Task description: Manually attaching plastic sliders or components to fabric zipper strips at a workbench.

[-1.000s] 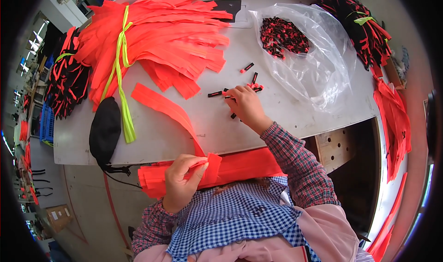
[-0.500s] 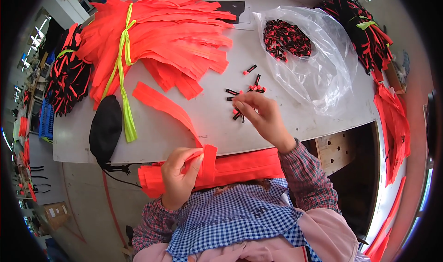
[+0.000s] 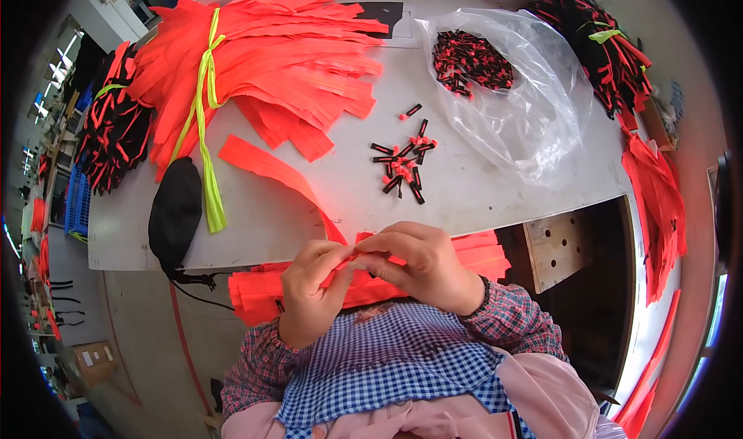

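My left hand (image 3: 313,288) pinches the near end of a long neon-orange fabric strip (image 3: 271,170). The strip trails from my fingers over the table edge and lies curved on the tabletop. My right hand (image 3: 418,261) meets the left at this end, its fingertips closed. A dark bit of a small black tab shows under the right fingers; most of it is hidden. Beyond my hands lies a loose cluster of small black tabs with orange ends (image 3: 403,160). Below my hands, a stack of folded orange strips (image 3: 480,253) rests across my lap.
A large bundle of orange strips (image 3: 271,60) tied with a yellow-green band (image 3: 207,75) covers the back left. Beside it lies a black pouch (image 3: 176,211) with cords. A clear plastic bag (image 3: 534,129) of tabs is at right. Black-and-orange bundles (image 3: 592,44) flank the table (image 3: 464,203).
My right hand has come back from the tab cluster to the strip end at my left hand. The left hand stays near the table edge, still holding the strip.
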Available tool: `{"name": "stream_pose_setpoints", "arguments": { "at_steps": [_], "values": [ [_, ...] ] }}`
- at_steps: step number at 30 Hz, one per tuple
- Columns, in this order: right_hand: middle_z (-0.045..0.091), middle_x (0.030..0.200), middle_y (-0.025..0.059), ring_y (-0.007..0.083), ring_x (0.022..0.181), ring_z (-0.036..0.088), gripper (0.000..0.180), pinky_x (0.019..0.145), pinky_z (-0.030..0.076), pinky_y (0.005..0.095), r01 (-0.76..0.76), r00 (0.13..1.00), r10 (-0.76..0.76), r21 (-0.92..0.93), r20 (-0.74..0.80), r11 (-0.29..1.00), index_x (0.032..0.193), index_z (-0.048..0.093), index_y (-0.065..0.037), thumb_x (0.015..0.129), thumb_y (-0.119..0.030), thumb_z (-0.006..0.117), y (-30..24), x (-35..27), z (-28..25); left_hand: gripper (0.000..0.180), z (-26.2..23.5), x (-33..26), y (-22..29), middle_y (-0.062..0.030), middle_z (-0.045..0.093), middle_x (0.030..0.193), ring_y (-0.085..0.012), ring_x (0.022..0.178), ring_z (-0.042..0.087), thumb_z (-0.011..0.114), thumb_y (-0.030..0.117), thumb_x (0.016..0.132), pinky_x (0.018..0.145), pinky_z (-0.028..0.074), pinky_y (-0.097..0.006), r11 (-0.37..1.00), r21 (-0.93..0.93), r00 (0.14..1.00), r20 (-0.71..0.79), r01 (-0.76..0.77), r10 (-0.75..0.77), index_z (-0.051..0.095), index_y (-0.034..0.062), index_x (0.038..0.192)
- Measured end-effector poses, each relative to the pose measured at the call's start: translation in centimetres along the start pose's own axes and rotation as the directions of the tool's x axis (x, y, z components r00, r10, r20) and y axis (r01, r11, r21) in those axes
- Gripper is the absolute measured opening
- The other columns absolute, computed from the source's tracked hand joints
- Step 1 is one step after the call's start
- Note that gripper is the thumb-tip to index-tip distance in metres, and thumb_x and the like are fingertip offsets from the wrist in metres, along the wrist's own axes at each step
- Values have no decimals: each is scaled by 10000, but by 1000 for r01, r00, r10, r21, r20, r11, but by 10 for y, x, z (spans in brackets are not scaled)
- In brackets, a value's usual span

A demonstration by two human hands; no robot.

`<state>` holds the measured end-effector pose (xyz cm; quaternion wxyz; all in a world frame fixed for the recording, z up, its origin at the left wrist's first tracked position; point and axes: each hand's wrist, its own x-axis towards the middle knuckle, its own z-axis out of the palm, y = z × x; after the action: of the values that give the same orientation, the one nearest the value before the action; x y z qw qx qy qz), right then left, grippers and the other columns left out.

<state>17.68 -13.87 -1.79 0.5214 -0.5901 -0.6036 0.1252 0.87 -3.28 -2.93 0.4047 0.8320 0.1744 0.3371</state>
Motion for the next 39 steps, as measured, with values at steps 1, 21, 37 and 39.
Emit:
{"name": "stream_pose_setpoints", "arguments": {
  "at_steps": [1, 21, 37, 39],
  "values": [
    [688, 822, 99, 246, 735, 686, 235, 633, 562, 343, 37, 999, -38, -38, -16, 999, 1019, 725, -17, 828, -129, 802, 1, 0, 1, 210, 0, 0, -1, -117, 692, 985, -223, 841, 674, 745, -33, 850, 738, 534, -312, 1000, 3, 1000, 0, 0, 0, 700, -28, 1056],
    [623, 1001, -9, 49, 849, 557, 184, 747, 483, 242, -469, 883, 295, 723, 366, 507, 1147, 669, -25, 1018, -156, 654, 32, -10, 11, 302, 3, 11, -11, -51, 643, 1131, -100, 1060, 613, 618, 6, 995, 937, 496, -264, 514, -741, 878, 214, 432, -429, 597, -2, 1297],
    [632, 989, -43, 38, 921, 551, 124, 828, 460, 233, -549, 830, 291, 793, 477, 266, 1086, 649, -38, 988, -95, 597, 36, -13, 17, 285, -4, 6, -19, -38, 647, 1159, -116, 1061, 627, 620, 47, 998, 925, 506, -275, 280, -787, 820, 442, 549, -364, 573, 5, 1275],
    [630, 974, -48, 37, 919, 551, 116, 825, 459, 233, -553, 825, 297, 795, 481, 249, 1073, 652, -40, 986, -100, 604, 36, -13, 18, 290, -4, 6, -21, -39, 647, 1160, -116, 1057, 627, 627, 54, 996, 918, 511, -272, 280, -778, 815, 465, 562, -345, 576, -2, 1277]
  ]
}}
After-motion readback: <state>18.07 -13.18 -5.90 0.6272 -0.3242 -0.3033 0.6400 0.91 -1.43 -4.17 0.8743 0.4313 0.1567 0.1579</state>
